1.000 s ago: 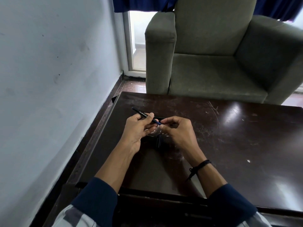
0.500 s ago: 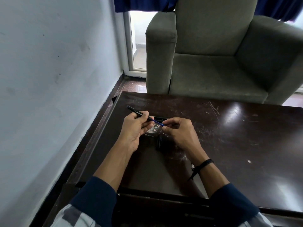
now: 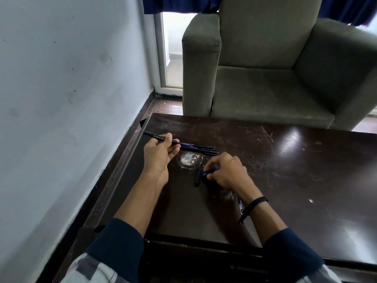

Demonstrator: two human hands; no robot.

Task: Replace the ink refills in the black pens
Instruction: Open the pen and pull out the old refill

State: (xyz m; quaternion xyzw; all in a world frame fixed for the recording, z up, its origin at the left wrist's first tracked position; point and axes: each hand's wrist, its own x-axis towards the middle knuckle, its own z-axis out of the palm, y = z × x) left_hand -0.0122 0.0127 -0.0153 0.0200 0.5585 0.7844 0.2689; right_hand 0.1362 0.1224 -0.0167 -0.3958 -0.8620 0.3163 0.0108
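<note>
Dark, scratched table [image 3: 285, 180] in a corner; pale wall [image 3: 61, 99] on my left, grey-green armchair [image 3: 265, 88] beyond the far edge. My left hand [image 3: 158, 158] is raised just over the table, with thumb and fingers curled round a black pen [image 3: 155, 136]. Its printed end points toward the wall. My right hand [image 3: 226, 173] is down on the table with fingers curled tight, pinching a small blue piece [image 3: 205, 174] that touches a short black cap [image 3: 197, 177] lying there. I cannot tell whether the piece is a pen tip or the end of a refill. Two more pens [image 3: 210, 152] lie side by side on the table just past my left fingers, beside a worn pale spot [image 3: 189, 160]. A thin loose refill [image 3: 240, 206] shows from under my right wrist. Progress, as a judgement: the held pen looks open and mid-swap, not reassembled. Whether the two pens lying there are done or waiting cannot be read. Left to do: close this pen and cap it, then deal with any pens not yet refilled.
</note>
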